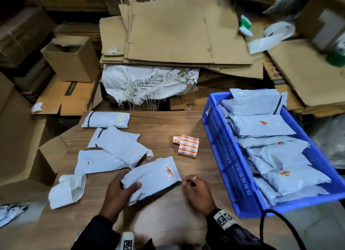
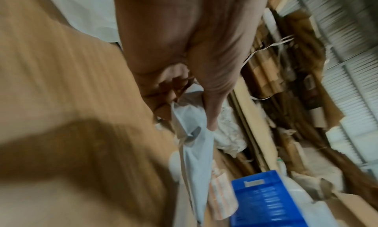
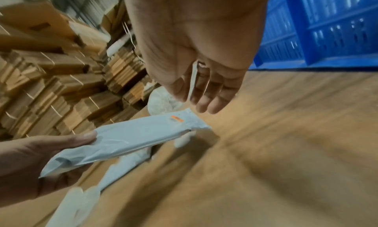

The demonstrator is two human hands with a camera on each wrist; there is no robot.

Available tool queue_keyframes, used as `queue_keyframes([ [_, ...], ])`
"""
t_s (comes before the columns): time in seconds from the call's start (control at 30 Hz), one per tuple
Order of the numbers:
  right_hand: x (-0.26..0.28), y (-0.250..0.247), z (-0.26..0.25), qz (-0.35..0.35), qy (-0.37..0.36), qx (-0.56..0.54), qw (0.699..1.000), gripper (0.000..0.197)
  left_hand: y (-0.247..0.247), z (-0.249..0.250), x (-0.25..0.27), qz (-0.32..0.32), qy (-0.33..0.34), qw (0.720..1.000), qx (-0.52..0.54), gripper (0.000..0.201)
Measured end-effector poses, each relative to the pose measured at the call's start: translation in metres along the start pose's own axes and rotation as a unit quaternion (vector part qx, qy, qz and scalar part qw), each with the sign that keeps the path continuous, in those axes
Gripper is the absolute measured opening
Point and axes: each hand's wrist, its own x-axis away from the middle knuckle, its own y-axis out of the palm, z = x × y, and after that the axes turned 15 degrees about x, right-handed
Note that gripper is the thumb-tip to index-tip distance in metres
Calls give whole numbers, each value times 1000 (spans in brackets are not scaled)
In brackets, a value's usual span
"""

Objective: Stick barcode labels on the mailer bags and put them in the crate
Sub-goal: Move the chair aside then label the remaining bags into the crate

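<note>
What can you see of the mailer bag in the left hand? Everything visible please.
The mailer bag is a pale grey-white plastic pouch, filled, slightly crinkled, lying tilted just above the wooden table. An orange barcode label is stuck near its far right corner. The left hand grips its near left end, thumb on top. The right hand is at its right corner, pinching a thin white strip; whether that strip belongs to the bag is unclear.

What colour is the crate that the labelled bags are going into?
Blue; the crate shows best in the head view.
</note>
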Motion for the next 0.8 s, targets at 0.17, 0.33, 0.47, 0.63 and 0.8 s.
queue_keyframes([
  [0.17,7,-43,-74,26,142,-227,963,13,12,51,15,-40,58,992,109,50],
  [0.33,9,-77,-126,-48,188,-438,878,27,43,85,23,-130,72,979,142,41],
  [0.47,0,-101,-122,35,213,-479,851,29,73,102,26,-160,79,973,143,43],
  [0.63,-19,-170,-94,131,211,-497,831,6,109,122,20,-177,98,971,126,34],
  [0.8,-48,-254,-28,228,230,-460,827,17,149,130,11,-193,110,969,108,23],
])
